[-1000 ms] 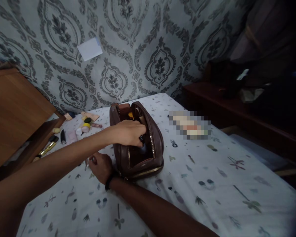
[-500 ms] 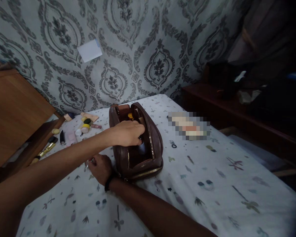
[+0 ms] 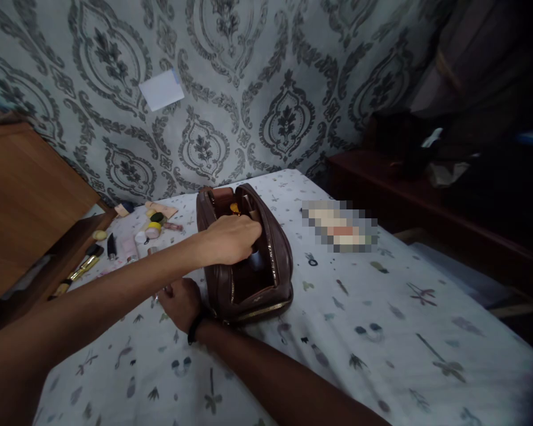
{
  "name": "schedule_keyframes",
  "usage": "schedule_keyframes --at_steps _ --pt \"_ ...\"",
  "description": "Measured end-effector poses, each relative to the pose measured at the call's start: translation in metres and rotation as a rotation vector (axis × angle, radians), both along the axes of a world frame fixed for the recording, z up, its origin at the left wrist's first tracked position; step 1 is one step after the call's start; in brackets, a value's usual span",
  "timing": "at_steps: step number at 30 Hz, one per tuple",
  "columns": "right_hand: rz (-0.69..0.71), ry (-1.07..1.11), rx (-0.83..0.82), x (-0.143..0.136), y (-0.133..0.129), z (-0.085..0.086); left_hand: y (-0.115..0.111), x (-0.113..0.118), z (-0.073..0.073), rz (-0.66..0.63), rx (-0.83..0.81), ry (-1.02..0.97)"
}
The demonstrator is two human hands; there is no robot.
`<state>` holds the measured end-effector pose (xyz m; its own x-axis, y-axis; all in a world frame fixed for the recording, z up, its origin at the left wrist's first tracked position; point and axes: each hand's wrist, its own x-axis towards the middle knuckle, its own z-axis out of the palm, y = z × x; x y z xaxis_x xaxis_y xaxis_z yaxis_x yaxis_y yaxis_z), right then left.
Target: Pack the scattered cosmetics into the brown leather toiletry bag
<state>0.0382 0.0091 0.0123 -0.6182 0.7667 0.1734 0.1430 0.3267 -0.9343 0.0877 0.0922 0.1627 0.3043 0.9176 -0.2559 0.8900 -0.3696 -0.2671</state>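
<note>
A brown leather toiletry bag [image 3: 284,260] stands on the bed with its zip undone and its top gaping. My left hand [image 3: 233,239] reaches across into the mouth of the bag, fingers curled downward around a dark-topped, bluish item [image 3: 256,260] that is mostly hidden. Inside, behind the hand, a yellow-orange object [image 3: 235,208] shows. Beneath my left forearm, my right hand [image 3: 183,305] rests beside the bag at its left, a black band on the wrist. Its fingers are closed on a small, clear, shiny thing [image 3: 156,296], partly covered by hand and forearm.
Several cosmetics lie to the left: a yellow-lidded jar [image 3: 153,229], a pink bottle [image 3: 127,245], gold-handled brushes [image 3: 82,266]. A blurred-out flat item [image 3: 342,228] lies right of the bag. A wooden board [image 3: 31,195] borders the left; a dark red wooden ledge [image 3: 364,171] stands right.
My left hand has barely shifted within the bag's mouth; the forearm sits slightly lower, uncovering a little more of the cosmetics at left. My right hand has stayed in place.
</note>
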Motion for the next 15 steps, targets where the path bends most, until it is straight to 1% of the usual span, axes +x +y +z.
schedule_keyframes --at_steps 8,15 --pt "-0.012 -0.046 0.010 0.0008 -0.0007 0.0030 0.0024 -0.0026 0.0003 -0.012 -0.017 -0.046" --pt "-0.020 -0.031 0.018 -0.0020 -0.0006 -0.0033 0.0039 -0.0049 0.0026 0.021 -0.022 -0.082"
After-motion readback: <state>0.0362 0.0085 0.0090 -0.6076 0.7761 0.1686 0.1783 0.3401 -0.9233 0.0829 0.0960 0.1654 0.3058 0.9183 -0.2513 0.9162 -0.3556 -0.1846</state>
